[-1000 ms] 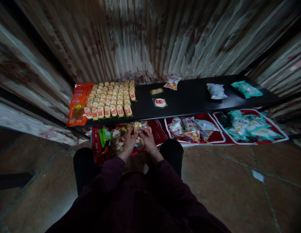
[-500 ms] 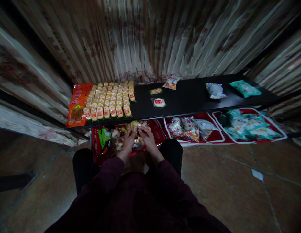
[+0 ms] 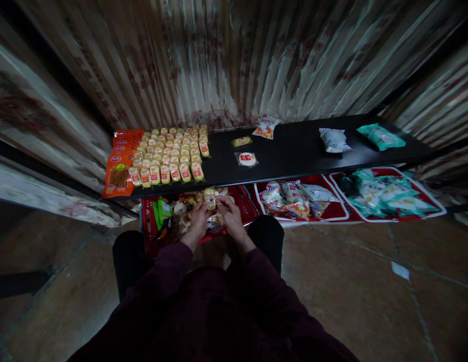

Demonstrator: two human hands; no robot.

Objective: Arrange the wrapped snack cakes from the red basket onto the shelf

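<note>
Between my two hands is a small yellowish wrapped snack cake [image 3: 210,198]. The fingers of my left hand [image 3: 198,221] pinch its left side, and those of my right hand [image 3: 229,213] close on its right side. Both hands are over a red basket [image 3: 250,203] below the shelf edge, which holds mixed wrapped snacks, among them a green packet [image 3: 163,210]. On the shelf stand tight rows of similar yellow wrapped cakes [image 3: 169,151]. A round white wrapped cake [image 3: 247,159] and a flat yellow packet [image 3: 242,142] lie to their right.
The black shelf [image 3: 290,156] also bears orange snack bags [image 3: 119,166], a red-and-white bag [image 3: 266,126], a pale bag [image 3: 334,141] and a teal bag [image 3: 381,137]. Two white-rimmed red baskets of bags, one basket [image 3: 341,213] and another basket [image 3: 441,211], sit below. A corrugated curtain [image 3: 234,60] hangs behind.
The wrapped cake in my fingers has turned, so more of its broad face shows. My hands have hardly moved.
</note>
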